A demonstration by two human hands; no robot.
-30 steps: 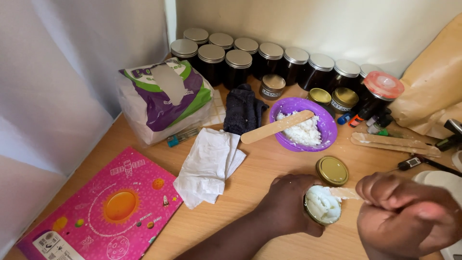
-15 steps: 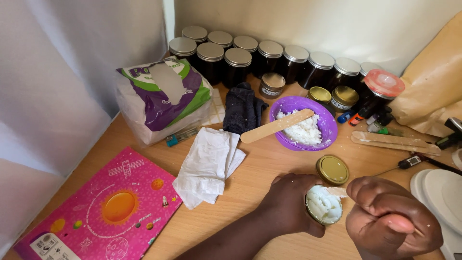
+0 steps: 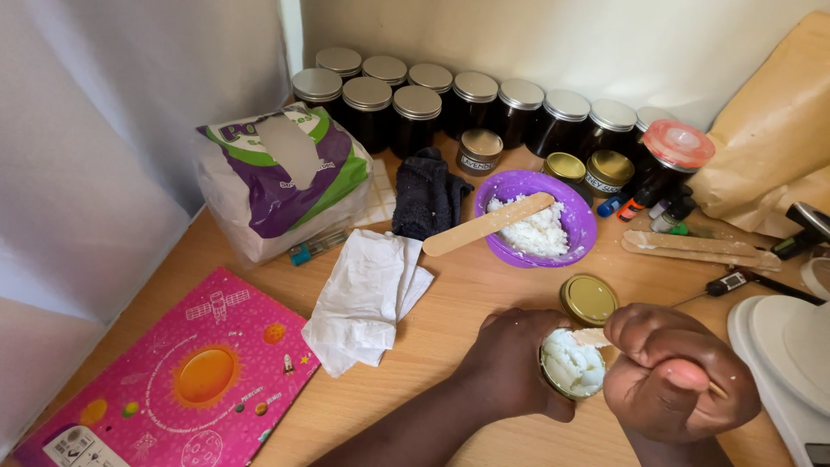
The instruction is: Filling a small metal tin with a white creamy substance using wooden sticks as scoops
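Note:
My left hand (image 3: 506, 359) grips a small round jar (image 3: 572, 365) filled with white cream, low in the view on the wooden table (image 3: 450, 303). My right hand (image 3: 679, 376) is closed around a small wooden stick (image 3: 590, 337) whose tip rests on the cream at the jar's top edge. The jar's gold lid (image 3: 588, 299) lies just above it. Behind that sits a purple bowl (image 3: 577, 207) holding white cream, with a wide wooden spatula (image 3: 488, 224) leaning across its rim.
Several dark jars with silver lids (image 3: 471, 99) line the back wall. A wipes pack (image 3: 281, 177), dark cloth (image 3: 428, 195), white tissue (image 3: 367, 298) and pink book (image 3: 186, 380) lie left. Wooden sticks (image 3: 696, 249), small tins, a thermometer (image 3: 735, 281) and a white scale (image 3: 791, 355) sit right.
My right hand has turned and shifted slightly over the jar, working the stick at the cream's edge. My left hand keeps the jar in the same spot.

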